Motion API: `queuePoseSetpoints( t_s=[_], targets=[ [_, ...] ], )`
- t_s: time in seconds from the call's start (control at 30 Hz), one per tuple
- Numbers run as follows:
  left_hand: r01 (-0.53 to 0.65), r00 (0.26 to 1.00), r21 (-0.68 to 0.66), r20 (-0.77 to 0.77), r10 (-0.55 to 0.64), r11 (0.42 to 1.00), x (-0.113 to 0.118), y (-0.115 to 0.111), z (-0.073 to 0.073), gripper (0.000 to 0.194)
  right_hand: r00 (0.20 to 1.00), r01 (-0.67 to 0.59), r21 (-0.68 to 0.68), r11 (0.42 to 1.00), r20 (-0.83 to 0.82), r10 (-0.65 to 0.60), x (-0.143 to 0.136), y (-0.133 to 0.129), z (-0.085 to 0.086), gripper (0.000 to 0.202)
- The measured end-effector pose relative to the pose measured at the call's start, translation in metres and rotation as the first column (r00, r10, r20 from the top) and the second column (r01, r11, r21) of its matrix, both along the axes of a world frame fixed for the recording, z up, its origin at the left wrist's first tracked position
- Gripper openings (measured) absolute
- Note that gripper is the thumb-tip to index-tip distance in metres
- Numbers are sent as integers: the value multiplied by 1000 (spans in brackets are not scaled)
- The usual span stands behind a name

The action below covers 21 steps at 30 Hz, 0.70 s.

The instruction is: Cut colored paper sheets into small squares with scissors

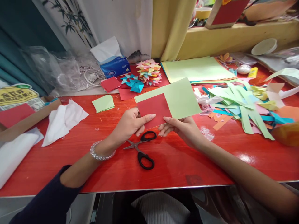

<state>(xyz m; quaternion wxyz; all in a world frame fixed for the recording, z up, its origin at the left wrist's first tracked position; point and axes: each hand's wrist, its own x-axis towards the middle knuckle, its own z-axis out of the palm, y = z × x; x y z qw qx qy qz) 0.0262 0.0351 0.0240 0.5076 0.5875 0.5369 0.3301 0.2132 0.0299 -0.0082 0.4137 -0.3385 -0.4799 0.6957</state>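
Note:
My left hand (132,122) pinches the left side of a red paper square (154,109), thumb on top. That square lies over the lower left part of a larger light green paper sheet (183,99). At the lower right corner of the red square, my right hand (179,126) grips both papers, its thumb on the front and fingers beneath. Both papers are held up above the red table. Just below my hands lies a pair of black-handled scissors (137,147) with the blades apart, pointing left.
Small green squares (103,103) and red squares (110,84) lie to the left. Behind them are blue folded paper pieces (133,84), a tissue pack (115,67) and a multicoloured folded-paper stack (149,72). Large green sheets (198,69) lie at the back; paper strips (240,101) heap at right.

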Motion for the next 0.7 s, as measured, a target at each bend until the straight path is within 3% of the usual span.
queuePoseSetpoints(
  t_s=[0.6, 0.7],
  targets=[
    [-35, 997, 24, 71, 33, 999, 0, 2, -5, 43, 999, 31, 15, 999, 22, -32, -1, -3, 1, 23],
    [-38, 990, 13, 139, 36, 999, 0, 3, -8, 35, 999, 41, 23, 999, 22, -42, -2, -3, 2, 22]
  ],
)
